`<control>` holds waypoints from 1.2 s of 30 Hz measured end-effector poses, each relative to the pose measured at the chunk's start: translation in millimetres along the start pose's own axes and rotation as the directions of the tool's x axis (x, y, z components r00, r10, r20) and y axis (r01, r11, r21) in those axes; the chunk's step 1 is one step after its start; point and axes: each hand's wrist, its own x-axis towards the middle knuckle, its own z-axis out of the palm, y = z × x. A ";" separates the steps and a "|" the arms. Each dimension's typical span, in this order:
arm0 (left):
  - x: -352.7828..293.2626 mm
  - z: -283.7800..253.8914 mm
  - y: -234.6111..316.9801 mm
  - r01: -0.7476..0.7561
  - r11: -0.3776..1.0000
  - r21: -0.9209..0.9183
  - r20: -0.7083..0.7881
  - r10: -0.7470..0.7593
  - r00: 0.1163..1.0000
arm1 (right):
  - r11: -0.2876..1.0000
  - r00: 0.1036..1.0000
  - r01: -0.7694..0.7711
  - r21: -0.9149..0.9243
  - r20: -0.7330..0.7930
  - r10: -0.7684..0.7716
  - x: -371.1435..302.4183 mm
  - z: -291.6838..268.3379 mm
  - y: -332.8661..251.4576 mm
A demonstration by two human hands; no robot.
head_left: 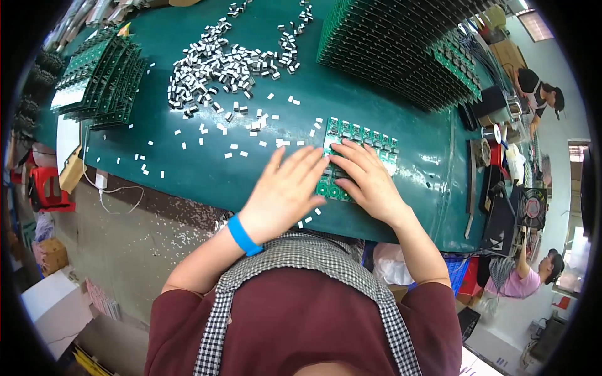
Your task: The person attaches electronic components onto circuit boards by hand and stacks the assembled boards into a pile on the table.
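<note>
A green circuit board panel [361, 130] with rows of small parts lies on the table in front of me. My right hand [371, 183] rests over its middle with the fingers spread, covering part of it. At the panel's left edge, the fingertips of my left hand [283, 187] point to the right. Its fingers are stretched out and its thumb stands apart; whether a small piece lies under the fingertips I cannot tell. Small white tabs [262, 143] are strewn left of the panel. Beyond them spreads a heap of small silver-and-white parts [213, 69].
A tall stack of green boards [382, 53] rises at the far right of the green table [276, 172]. Another board stack [103, 78] stands at the left. A solder-like wire spool [495, 133] and a fan [532, 208] are on the right. Two people work farther right.
</note>
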 end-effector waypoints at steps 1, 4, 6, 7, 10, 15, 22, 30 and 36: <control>-3.2 9.3 3.4 -0.003 1.000 0.009 0.044 0.003 0.999 | 0.998 1.000 0.010 -0.069 -0.008 -0.011 -3.5 1.4 2.7; -12.7 16.2 5.2 -0.038 0.999 0.022 0.065 0.036 0.997 | 0.997 1.000 -0.028 -0.068 0.001 0.028 -13.5 -1.5 13.1; -22.4 12.4 2.9 -0.085 0.996 -0.003 0.098 0.085 0.992 | 0.996 0.999 -0.025 -0.091 -0.028 0.022 -20.3 -3.0 26.5; -27.0 9.8 0.0 -0.086 0.996 0.003 0.089 0.086 0.992 | 0.995 0.999 -0.018 -0.098 -0.032 0.015 -21.8 -4.7 26.4; -43.1 1.0 -12.7 -0.133 0.991 0.003 0.154 0.131 0.979 | 0.984 0.979 -0.175 0.024 -0.097 0.177 -11.0 -7.1 14.3; -61.2 -11.0 -29.1 -0.089 0.968 -0.236 -0.227 0.034 0.973 | 0.978 0.990 -0.073 -0.195 -0.129 0.048 50.9 41.7 -28.6; -106.9 -47.4 -75.7 0.144 0.729 -0.669 -0.564 -0.624 0.540 | 0.956 0.965 0.261 0.131 -0.025 -0.260 63.0 95.0 -126.6; -184.5 -189.6 -233.0 0.218 0.732 -0.645 -0.727 -0.676 0.120 | 0.540 0.981 -0.174 0.824 0.194 0.020 198.6 54.4 -151.8; -150.2 -259.5 -335.4 0.131 0.384 -0.914 -0.315 -0.875 0.367 | -0.188 0.820 -0.498 0.846 0.530 0.214 332.3 73.2 -155.5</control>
